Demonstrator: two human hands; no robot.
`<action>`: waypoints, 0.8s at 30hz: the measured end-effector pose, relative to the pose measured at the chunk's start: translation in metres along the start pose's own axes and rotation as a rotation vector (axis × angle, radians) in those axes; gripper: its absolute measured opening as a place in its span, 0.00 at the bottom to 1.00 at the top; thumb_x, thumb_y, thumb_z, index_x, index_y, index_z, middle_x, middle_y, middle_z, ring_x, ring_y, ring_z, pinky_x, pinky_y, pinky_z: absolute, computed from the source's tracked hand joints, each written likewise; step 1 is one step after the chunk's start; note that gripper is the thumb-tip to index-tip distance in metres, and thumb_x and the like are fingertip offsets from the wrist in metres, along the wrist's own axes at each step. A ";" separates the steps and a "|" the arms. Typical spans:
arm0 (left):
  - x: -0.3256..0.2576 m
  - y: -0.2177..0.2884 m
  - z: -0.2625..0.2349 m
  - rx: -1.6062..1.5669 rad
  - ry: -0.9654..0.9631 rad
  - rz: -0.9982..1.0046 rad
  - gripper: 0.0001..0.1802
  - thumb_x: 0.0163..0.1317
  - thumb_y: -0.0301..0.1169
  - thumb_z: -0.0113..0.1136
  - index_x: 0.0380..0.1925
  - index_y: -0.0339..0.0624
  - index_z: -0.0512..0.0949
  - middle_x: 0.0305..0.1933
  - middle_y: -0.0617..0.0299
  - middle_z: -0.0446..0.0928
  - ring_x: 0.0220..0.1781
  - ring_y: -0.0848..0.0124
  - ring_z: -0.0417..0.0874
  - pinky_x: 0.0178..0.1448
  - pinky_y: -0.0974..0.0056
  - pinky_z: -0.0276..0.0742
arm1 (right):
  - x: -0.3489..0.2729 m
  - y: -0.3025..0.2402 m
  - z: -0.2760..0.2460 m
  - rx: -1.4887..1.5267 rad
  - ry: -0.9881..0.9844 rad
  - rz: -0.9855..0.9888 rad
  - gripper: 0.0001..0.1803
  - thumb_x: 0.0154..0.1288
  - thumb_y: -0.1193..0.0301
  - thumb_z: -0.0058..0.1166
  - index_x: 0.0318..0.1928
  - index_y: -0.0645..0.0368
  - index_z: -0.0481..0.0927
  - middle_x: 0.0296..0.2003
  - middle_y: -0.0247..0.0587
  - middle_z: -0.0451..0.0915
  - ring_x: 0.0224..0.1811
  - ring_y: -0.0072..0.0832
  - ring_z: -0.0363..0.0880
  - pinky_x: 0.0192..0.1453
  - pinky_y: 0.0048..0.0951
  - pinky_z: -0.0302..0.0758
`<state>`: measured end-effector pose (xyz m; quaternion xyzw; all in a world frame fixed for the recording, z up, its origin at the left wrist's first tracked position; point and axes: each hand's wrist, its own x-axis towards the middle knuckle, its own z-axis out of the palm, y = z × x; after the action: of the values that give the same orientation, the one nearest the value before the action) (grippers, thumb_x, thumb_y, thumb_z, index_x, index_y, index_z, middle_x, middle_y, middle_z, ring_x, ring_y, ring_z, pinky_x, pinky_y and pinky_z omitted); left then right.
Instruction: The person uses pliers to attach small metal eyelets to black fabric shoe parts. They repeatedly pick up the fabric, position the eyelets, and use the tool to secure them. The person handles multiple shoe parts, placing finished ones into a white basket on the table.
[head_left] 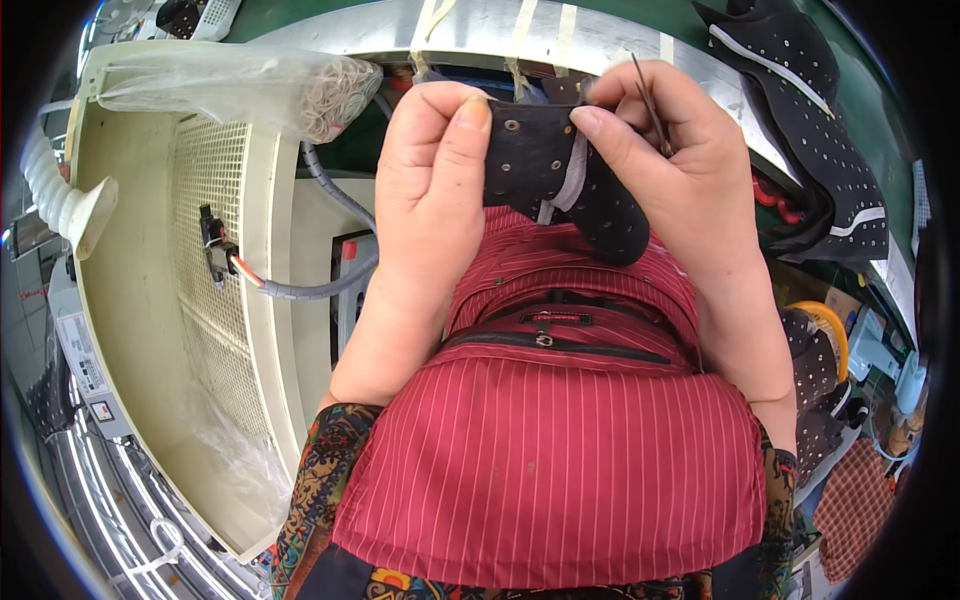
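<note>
A: Where is the black cloth piece [525, 150] sitting?

B: It is hanging in the upper middle of the frame, its top edge running between the left hand [435, 170] and the right hand [690, 145]. Small eyelets are dotting it, a pale grey strip is crossing it, and its rounded end is drooping above the red striped apron [560, 450].

A: State of each grip?

B: Left: thumb pressing on bent fingers, pinching the cloth's left end. Right: thumb and forefinger pinching its upper right corner (a slim dark tool [648, 100] is also lying in that hand, tip pointing up; I cannot tell its kind).

A: Surroundings?

B: The green worktop [875, 90] is curving across the top; dotted dark cloth [810, 125] is lying there, upper right. Upper left, a clear bag [345, 95] of pale loops is overlapping the cream tray [120, 300].
</note>
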<state>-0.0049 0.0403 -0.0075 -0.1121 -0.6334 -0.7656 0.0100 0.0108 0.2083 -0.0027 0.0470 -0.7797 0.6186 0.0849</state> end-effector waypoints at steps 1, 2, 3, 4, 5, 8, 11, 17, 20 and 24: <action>0.001 0.000 -0.002 -0.032 -0.001 -0.003 0.05 0.69 0.28 0.48 0.39 0.39 0.71 0.32 0.69 0.74 0.32 0.84 0.71 0.39 0.77 0.70 | 0.000 -0.002 -0.001 0.026 -0.011 -0.023 0.04 0.62 0.76 0.57 0.34 0.64 0.76 0.24 0.24 0.73 0.26 0.08 0.67 0.30 0.12 0.63; 0.002 0.000 -0.004 -0.053 -0.033 -0.007 0.05 0.69 0.28 0.48 0.39 0.39 0.71 0.33 0.68 0.75 0.33 0.83 0.73 0.40 0.76 0.71 | 0.001 -0.003 -0.001 0.053 -0.020 -0.047 0.04 0.62 0.76 0.57 0.34 0.64 0.76 0.24 0.24 0.72 0.26 0.08 0.66 0.30 0.12 0.63; 0.003 -0.002 -0.007 -0.075 -0.065 -0.011 0.05 0.69 0.29 0.48 0.39 0.39 0.71 0.33 0.66 0.76 0.34 0.83 0.74 0.41 0.75 0.72 | 0.001 -0.002 -0.002 0.059 -0.044 -0.039 0.04 0.62 0.76 0.57 0.34 0.64 0.76 0.24 0.23 0.72 0.26 0.08 0.66 0.29 0.12 0.62; 0.004 -0.003 -0.010 -0.096 -0.096 -0.015 0.06 0.69 0.29 0.48 0.39 0.39 0.71 0.34 0.65 0.76 0.35 0.82 0.75 0.42 0.75 0.73 | 0.001 0.000 -0.003 0.066 -0.067 -0.032 0.04 0.62 0.76 0.57 0.34 0.64 0.76 0.23 0.23 0.71 0.25 0.08 0.65 0.29 0.13 0.61; 0.005 -0.001 -0.011 -0.150 -0.128 -0.050 0.05 0.69 0.28 0.49 0.40 0.38 0.71 0.35 0.63 0.77 0.36 0.81 0.76 0.43 0.74 0.74 | 0.001 0.002 -0.003 0.074 -0.095 -0.024 0.04 0.62 0.76 0.57 0.33 0.64 0.76 0.23 0.23 0.70 0.25 0.08 0.64 0.28 0.13 0.61; 0.005 0.002 -0.013 -0.230 -0.203 -0.100 0.05 0.67 0.26 0.51 0.40 0.37 0.70 0.39 0.58 0.80 0.41 0.78 0.79 0.46 0.72 0.75 | 0.001 0.005 -0.005 0.017 -0.090 -0.035 0.04 0.62 0.76 0.56 0.32 0.64 0.75 0.21 0.22 0.68 0.23 0.08 0.61 0.27 0.14 0.59; 0.001 0.008 -0.007 0.013 -0.179 -0.073 0.08 0.63 0.20 0.55 0.42 0.35 0.70 0.39 0.55 0.81 0.42 0.76 0.81 0.47 0.71 0.77 | 0.000 0.003 -0.005 -0.047 -0.112 -0.032 0.05 0.61 0.77 0.56 0.31 0.63 0.74 0.20 0.22 0.66 0.22 0.09 0.59 0.26 0.16 0.57; 0.005 0.006 -0.015 -0.085 -0.231 -0.146 0.15 0.66 0.24 0.51 0.53 0.33 0.71 0.42 0.54 0.81 0.43 0.77 0.80 0.48 0.74 0.75 | 0.001 -0.005 -0.006 -0.118 -0.124 -0.111 0.07 0.57 0.75 0.58 0.28 0.62 0.74 0.18 0.24 0.64 0.22 0.11 0.57 0.25 0.18 0.55; 0.006 0.012 -0.023 0.095 -0.292 -0.186 0.18 0.67 0.29 0.52 0.56 0.34 0.70 0.46 0.54 0.80 0.47 0.73 0.79 0.51 0.70 0.74 | 0.003 -0.004 -0.007 -0.149 -0.125 -0.187 0.07 0.57 0.74 0.58 0.27 0.62 0.73 0.18 0.25 0.63 0.21 0.12 0.57 0.25 0.19 0.55; 0.019 0.035 -0.027 0.314 -0.433 -0.131 0.26 0.60 0.39 0.61 0.53 0.33 0.73 0.49 0.51 0.78 0.51 0.68 0.78 0.55 0.66 0.71 | 0.001 -0.005 -0.009 -0.117 -0.174 -0.054 0.08 0.57 0.74 0.59 0.27 0.63 0.73 0.18 0.26 0.64 0.21 0.14 0.57 0.25 0.20 0.56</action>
<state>-0.0219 0.0097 0.0248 -0.2290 -0.7376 -0.6152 -0.1579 0.0110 0.2163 0.0040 0.1165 -0.8174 0.5630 0.0362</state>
